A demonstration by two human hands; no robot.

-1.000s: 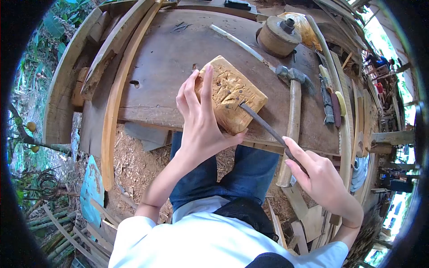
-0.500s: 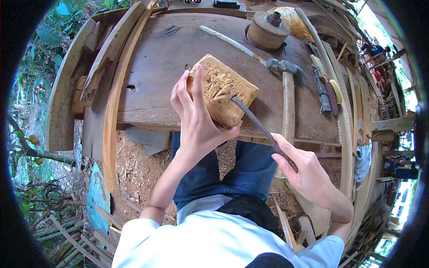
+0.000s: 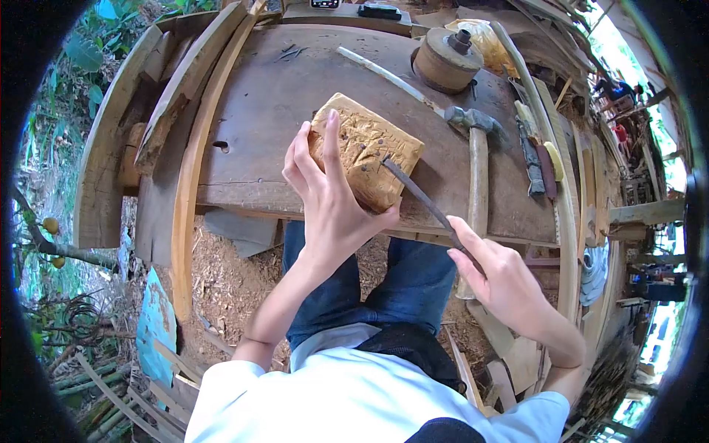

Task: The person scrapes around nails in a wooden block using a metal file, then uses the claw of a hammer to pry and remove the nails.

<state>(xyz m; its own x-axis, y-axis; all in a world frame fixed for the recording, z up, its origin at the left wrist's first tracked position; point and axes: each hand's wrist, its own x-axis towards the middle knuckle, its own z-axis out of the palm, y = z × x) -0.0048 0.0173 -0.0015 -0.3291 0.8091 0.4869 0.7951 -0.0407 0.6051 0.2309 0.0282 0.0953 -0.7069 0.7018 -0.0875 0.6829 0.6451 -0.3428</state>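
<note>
Left hand (image 3: 329, 214) clasps the block (image 3: 373, 140) at the near edge of the bench (image 3: 255, 118), right hand (image 3: 504, 273) grips the rod (image 3: 421, 193), and that block looks stiff, hefty, best held by its sides

No text, label, brand, number or sign can be read on anything in view.

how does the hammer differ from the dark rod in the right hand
The hammer lies on the bench; the dark rod is held in the right hand, its tip at the wooden block. The hammer has a pale handle and a broad head; the dark rod is slim, with no such head showing. Both are long.
</note>
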